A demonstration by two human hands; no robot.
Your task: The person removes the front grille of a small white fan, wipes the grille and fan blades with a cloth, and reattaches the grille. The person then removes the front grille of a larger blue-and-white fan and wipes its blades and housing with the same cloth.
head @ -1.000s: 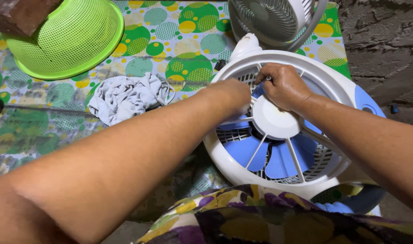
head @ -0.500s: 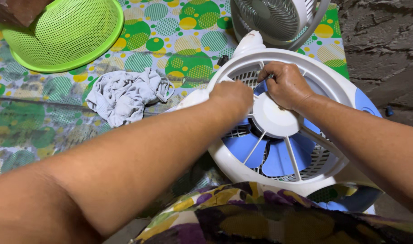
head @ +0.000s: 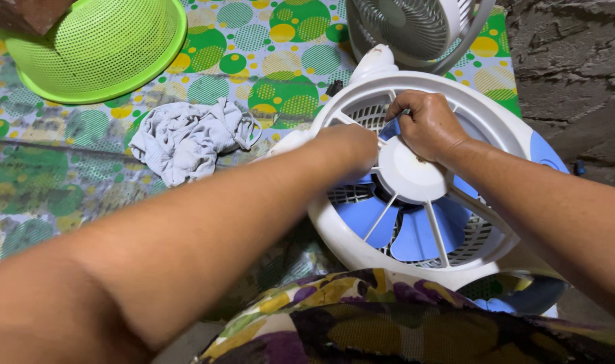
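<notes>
The white box fan [head: 422, 195] lies tilted across the person's lap, grille face up toward the camera, blue blades showing; its long axis runs from the top end near the patterned mat [head: 267, 87] down toward the knees. The left hand [head: 351, 145] is curled on the grille spokes, the right hand [head: 425, 125] pinched closed on a spoke by the hub. Thin spokes could snap under hard pulling, or the fan slide off.

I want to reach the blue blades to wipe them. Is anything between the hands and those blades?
Yes. The white spoked front grille with its round centre cap covers the blue blades. Both the left hand and right hand rest on the grille's outer side.
</notes>
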